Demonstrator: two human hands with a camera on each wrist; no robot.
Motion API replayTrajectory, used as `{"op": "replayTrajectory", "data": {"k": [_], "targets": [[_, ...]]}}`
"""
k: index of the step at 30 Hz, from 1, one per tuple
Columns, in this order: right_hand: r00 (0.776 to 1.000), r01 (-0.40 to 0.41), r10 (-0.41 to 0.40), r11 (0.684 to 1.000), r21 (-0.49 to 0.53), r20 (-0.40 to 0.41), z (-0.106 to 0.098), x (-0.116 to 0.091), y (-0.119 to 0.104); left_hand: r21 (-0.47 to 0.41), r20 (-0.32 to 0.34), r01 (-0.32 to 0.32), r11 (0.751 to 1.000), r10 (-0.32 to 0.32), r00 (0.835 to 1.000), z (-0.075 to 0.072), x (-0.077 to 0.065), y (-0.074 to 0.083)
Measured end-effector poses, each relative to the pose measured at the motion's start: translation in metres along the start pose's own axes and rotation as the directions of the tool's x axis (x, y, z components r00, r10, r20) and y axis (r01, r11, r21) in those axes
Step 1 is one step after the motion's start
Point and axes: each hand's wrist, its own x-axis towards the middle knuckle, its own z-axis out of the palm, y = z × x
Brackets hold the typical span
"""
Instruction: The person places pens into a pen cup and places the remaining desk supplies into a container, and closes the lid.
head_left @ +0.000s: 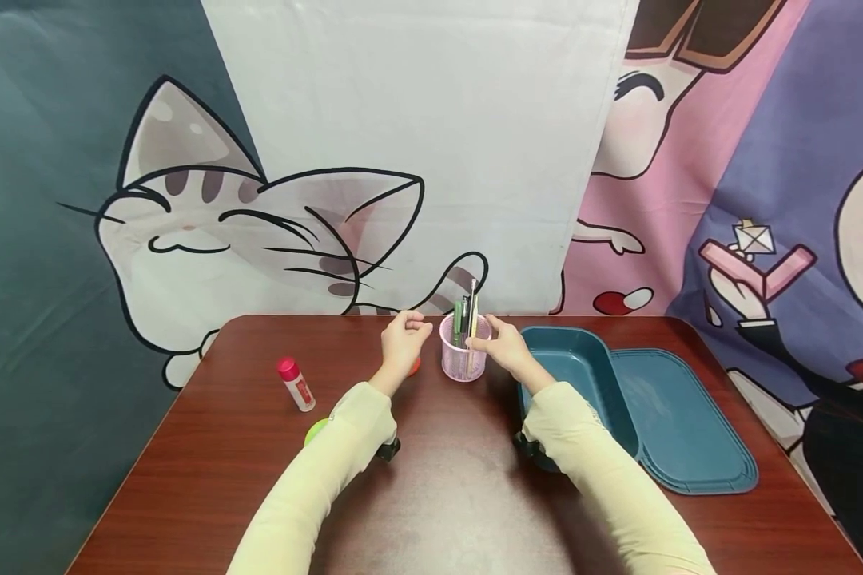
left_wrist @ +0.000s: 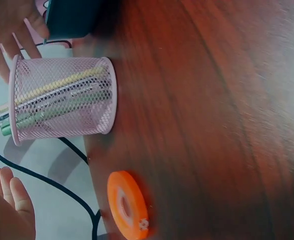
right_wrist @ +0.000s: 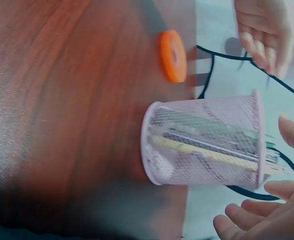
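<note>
A pink mesh pen holder (head_left: pixel 463 363) stands upright near the table's back edge, with several pens (head_left: pixel 467 315) and a yellow pencil-like stick (right_wrist: pixel 206 152) inside. My right hand (head_left: pixel 507 350) is at its right side by the rim; thumb and fingers are spread apart in the right wrist view, with nothing between them. To the left of the holder, my left hand (head_left: pixel 404 345) hovers apart from it, fingers loosely bent and holding nothing. Below that hand lies an orange round disc (left_wrist: pixel 127 205) with a pale centre, mostly hidden in the head view.
A glue stick (head_left: pixel 297 385) with a red cap is at the left. A green round thing (head_left: pixel 315 431) is partly covered by the left sleeve. On the right are a teal box (head_left: pixel 568 355) and its flat lid (head_left: pixel 683 423). A printed cloth (head_left: pixel 431 120) hangs behind the table.
</note>
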Motion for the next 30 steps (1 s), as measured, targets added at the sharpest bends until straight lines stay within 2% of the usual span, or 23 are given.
{"op": "replayTrajectory", "data": {"k": [8, 17, 21, 26, 30], "targets": [[1.0, -0.028, 0.027, 0.998, 0.061, 0.016, -0.024, -0.008, -0.006, -0.007, 0.017, 0.024, 1.0, -0.024, 1.0, -0.011, -0.007, -0.01], [0.999, -0.007, 0.008, 1.0, -0.025, 0.039, -0.049, -0.022, 0.002, -0.095, 0.054, 0.051, 0.994, -0.046, 0.997, -0.022, -0.011, -0.022], [0.998, 0.001, 0.002, 0.999, -0.044, 0.067, -0.062, -0.028, 0.006, -0.087, 0.067, 0.034, 0.996, -0.028, 0.997, -0.025, -0.013, -0.03], [0.995, 0.003, 0.0, 0.999, -0.034, 0.101, -0.079, -0.038, 0.011, 0.073, 0.08, -0.037, 0.997, 0.031, 0.996, -0.029, -0.016, -0.04], [0.995, 0.0, 0.003, 1.0, -0.029, 0.103, -0.092, -0.043, 0.018, 0.23, 0.129, -0.094, 0.969, 0.066, 0.989, -0.032, -0.016, -0.048]]}}
